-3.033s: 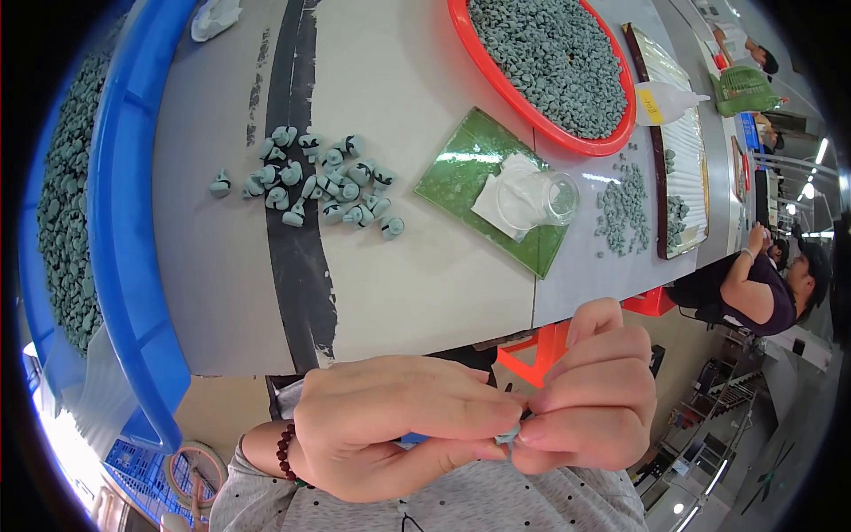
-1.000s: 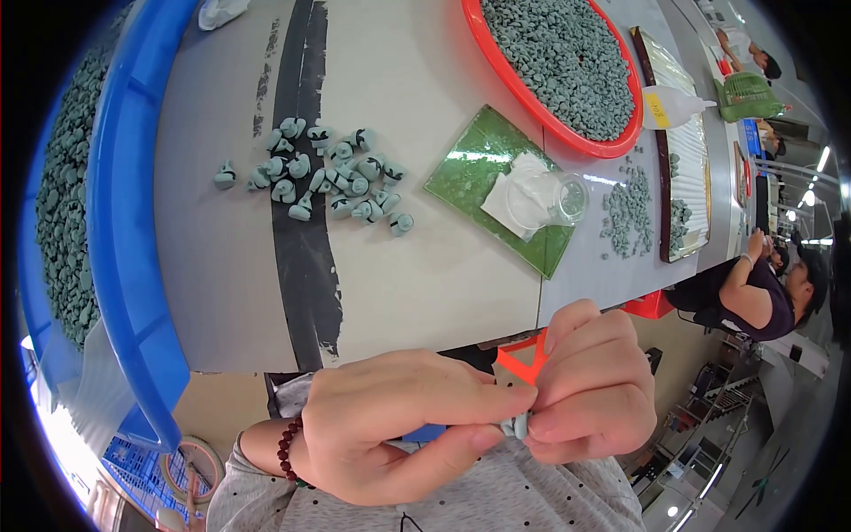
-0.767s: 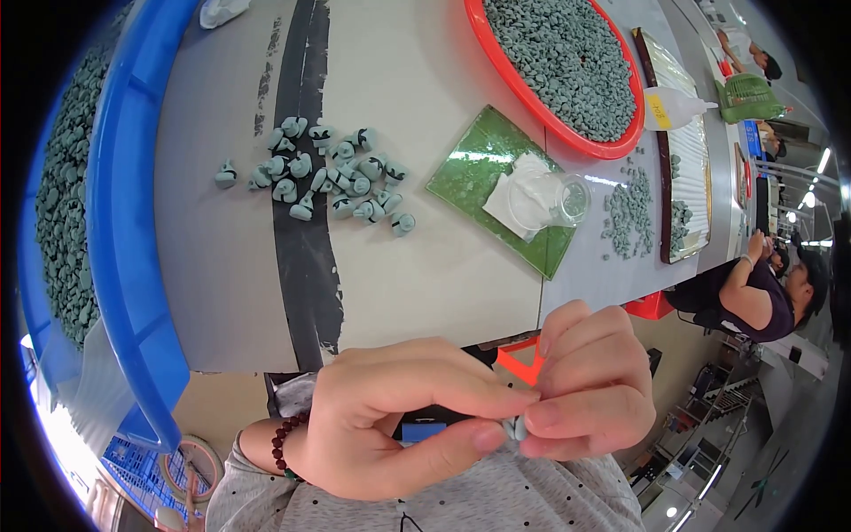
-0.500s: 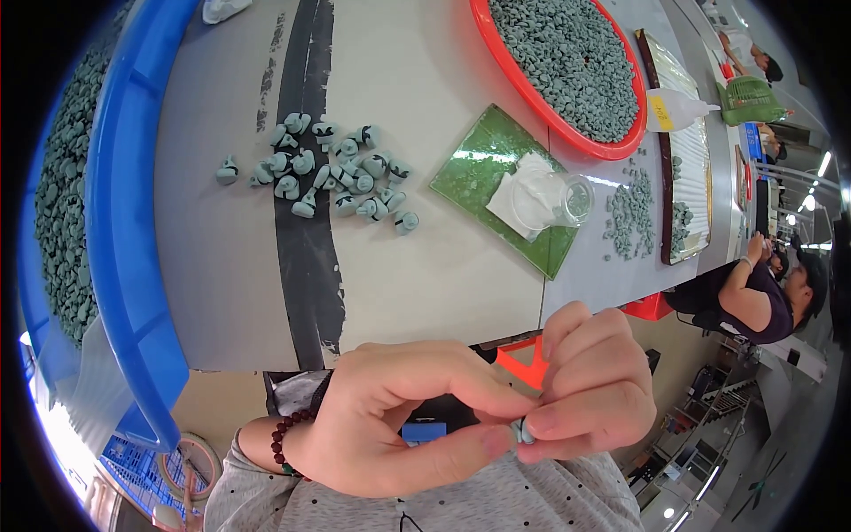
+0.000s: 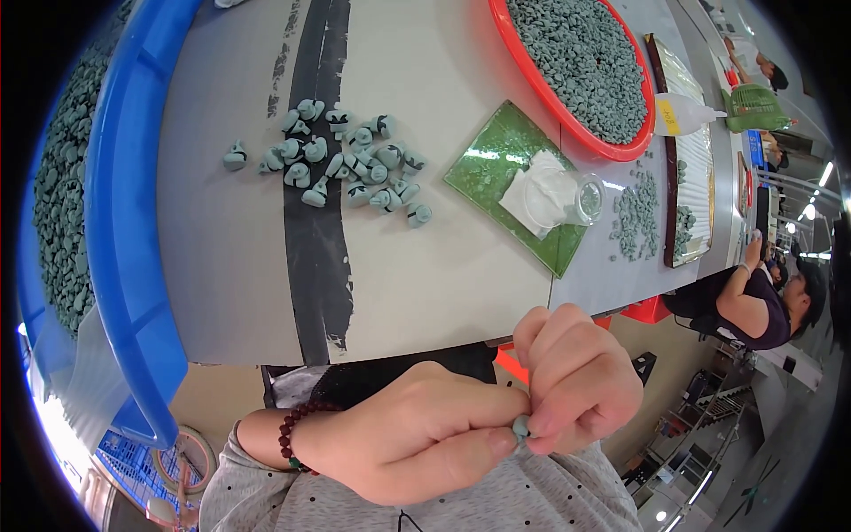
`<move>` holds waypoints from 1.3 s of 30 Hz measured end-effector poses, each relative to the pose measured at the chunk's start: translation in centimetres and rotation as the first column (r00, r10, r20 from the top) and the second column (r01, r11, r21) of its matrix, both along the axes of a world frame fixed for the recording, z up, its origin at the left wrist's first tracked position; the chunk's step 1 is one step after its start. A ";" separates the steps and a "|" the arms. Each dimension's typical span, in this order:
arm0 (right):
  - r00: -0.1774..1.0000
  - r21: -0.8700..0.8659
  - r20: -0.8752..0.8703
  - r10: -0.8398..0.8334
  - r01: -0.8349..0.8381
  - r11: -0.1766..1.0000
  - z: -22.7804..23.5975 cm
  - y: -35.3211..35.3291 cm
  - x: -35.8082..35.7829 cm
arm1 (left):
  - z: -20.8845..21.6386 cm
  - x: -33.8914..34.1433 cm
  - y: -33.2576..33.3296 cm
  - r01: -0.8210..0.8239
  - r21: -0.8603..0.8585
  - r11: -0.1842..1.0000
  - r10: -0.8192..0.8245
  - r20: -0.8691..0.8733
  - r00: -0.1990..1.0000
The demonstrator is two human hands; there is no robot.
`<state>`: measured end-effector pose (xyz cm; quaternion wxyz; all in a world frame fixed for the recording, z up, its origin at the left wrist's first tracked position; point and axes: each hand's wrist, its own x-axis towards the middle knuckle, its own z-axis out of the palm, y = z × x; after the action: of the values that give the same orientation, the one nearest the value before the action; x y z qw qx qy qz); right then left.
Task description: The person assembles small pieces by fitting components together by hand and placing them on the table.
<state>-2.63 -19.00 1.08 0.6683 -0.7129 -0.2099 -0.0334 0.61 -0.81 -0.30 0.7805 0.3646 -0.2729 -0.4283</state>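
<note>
Left hand point(image 5: 425, 436) and right hand point(image 5: 587, 383) narrowed, I am pinching a small grey-green piece point(image 5: 521, 427) between both, presumably for control, while black-marked parts point(image 5: 357, 166) are lying at eleven o'clock.

On the far right, the pale squeeze bottle point(image 5: 696, 113) carries a yellow label point(image 5: 669, 117) with dark writing, too small to read surely. On the far left, smudged dark marks point(image 5: 282, 66) run along the tabletop point(image 5: 443, 293), not readable.
</note>
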 end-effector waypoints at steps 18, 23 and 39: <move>0.983 0.040 0.166 -0.076 0.070 0.997 -0.4 1.5 -0.3 | -0.1 0.0 -0.3 -0.330 -0.028 0.944 0.327 0.237 0.915; 0.962 0.033 0.257 -0.094 0.089 0.996 -0.8 1.9 -0.3 | -0.4 -0.4 -0.3 -0.345 0.006 0.938 0.336 0.213 0.917; 0.815 0.142 0.458 -0.355 0.327 0.934 -1.7 3.3 -0.6 | -0.8 -0.8 -0.3 -0.569 -0.116 0.814 0.532 0.539 0.653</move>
<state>-3.22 -15.71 -0.58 0.5991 -0.6892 -0.2356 -0.3325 -0.15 -1.15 -1.11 0.7492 0.5612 -0.3471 -0.0570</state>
